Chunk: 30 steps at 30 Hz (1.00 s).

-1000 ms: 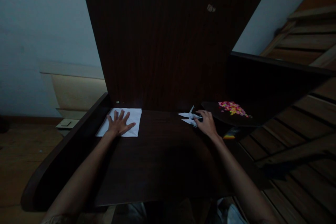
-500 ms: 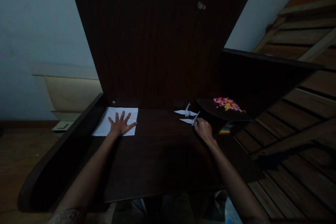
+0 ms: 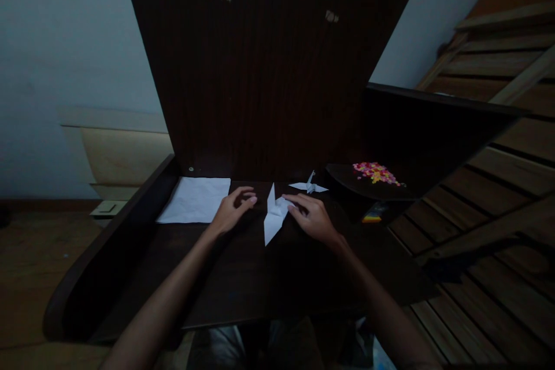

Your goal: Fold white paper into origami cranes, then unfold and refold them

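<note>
A white origami crane (image 3: 274, 221) is pinched in my right hand (image 3: 313, 217), its wings spread above the middle of the dark desk. My left hand (image 3: 234, 209) hovers just left of the crane with curled fingers apart, holding nothing. Behind my right hand, a second white paper crane (image 3: 309, 187) rests near the desk's back panel. At the left lies a stack of white paper (image 3: 193, 201), its right edge close to my left hand.
On a rounded corner shelf (image 3: 342, 176) at the right sits a pile of pink, red and yellow bits (image 3: 376, 173). A small yellow-edged item (image 3: 373, 215) is under that shelf. A raised side board (image 3: 117, 243) bounds the desk on the left, and wooden slats (image 3: 515, 185) stand at the right.
My right hand has brought the nearer crane leftward to the desk's middle. Off the paper, my left hand has moved right toward it, its spread fingers now curled.
</note>
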Tool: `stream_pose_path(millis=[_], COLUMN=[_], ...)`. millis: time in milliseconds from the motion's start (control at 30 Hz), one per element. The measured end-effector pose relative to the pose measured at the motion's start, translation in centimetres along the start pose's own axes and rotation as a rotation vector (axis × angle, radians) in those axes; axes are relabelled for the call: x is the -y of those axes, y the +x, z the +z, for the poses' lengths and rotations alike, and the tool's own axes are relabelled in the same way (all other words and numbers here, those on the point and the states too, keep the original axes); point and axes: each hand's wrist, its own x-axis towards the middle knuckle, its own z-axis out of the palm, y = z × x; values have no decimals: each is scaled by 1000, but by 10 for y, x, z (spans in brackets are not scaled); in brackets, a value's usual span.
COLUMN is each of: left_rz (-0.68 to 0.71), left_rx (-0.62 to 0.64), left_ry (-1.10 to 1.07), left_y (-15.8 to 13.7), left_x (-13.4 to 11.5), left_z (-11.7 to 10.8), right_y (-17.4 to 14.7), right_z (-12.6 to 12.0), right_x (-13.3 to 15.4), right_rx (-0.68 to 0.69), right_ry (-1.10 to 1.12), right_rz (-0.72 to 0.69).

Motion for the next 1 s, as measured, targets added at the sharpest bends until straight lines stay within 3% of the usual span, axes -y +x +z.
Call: stream_pose_path(millis=[133, 433, 700, 1000], left_rz=[-26, -45, -55, -33], left_rx=[-39, -399, -420, -474], left_ry=[-24, -5, -169, -227], left_y=[-8, -4, -1, -5], left_x=[-15, 0, 21, 17], left_z=[11, 9, 12, 16], right_y=[9, 21, 24, 30], right_z=[27, 70, 88, 108], right_x=[13, 24, 18, 25], right_rx=[-15, -119, -179, -237], right_ry=[53, -39, -66, 21], right_rz=[-100, -233, -197, -64])
